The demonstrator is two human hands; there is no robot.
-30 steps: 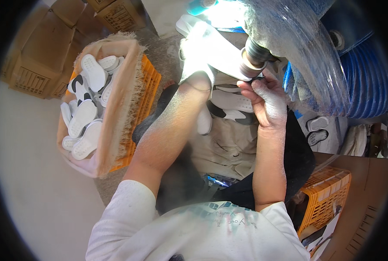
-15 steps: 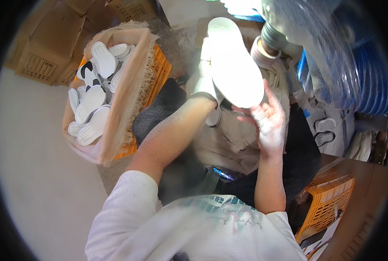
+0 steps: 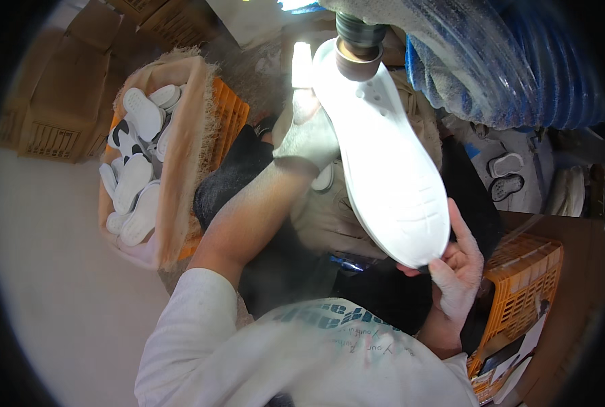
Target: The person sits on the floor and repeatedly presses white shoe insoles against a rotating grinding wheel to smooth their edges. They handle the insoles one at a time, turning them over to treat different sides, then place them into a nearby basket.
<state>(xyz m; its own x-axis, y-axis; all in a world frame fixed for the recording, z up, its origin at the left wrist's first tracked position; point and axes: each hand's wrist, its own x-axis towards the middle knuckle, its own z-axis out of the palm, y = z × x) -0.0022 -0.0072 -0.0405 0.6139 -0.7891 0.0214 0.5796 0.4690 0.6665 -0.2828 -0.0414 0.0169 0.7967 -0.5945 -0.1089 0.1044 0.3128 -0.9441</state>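
A white shoe sole (image 3: 394,173) is held up in front of me, its far end under the round grinding head (image 3: 358,57) of a machine. My left hand (image 3: 309,129), in a pale glove or dusty covering, is closed on the sole's far left side; its fingers are partly hidden behind it. At the near end, my right hand (image 3: 457,271) pinches the sole's edge between thumb and fingers. Whether the grinding head touches the sole or hangs just above it, I cannot tell. Part of another white sole (image 3: 323,178) shows below my left wrist.
To the left stands an orange crate (image 3: 229,129) with a cloth lining (image 3: 180,142), holding several white soles (image 3: 134,183). Cardboard boxes (image 3: 65,102) are behind it. A blue ribbed hose (image 3: 553,74) under clear plastic fills the upper right. Another orange crate (image 3: 519,298) stands at lower right.
The sole has come nearer and lower at its near end, while its far end is now under the grinding head. My right hand has moved down and right and closed on the edge.
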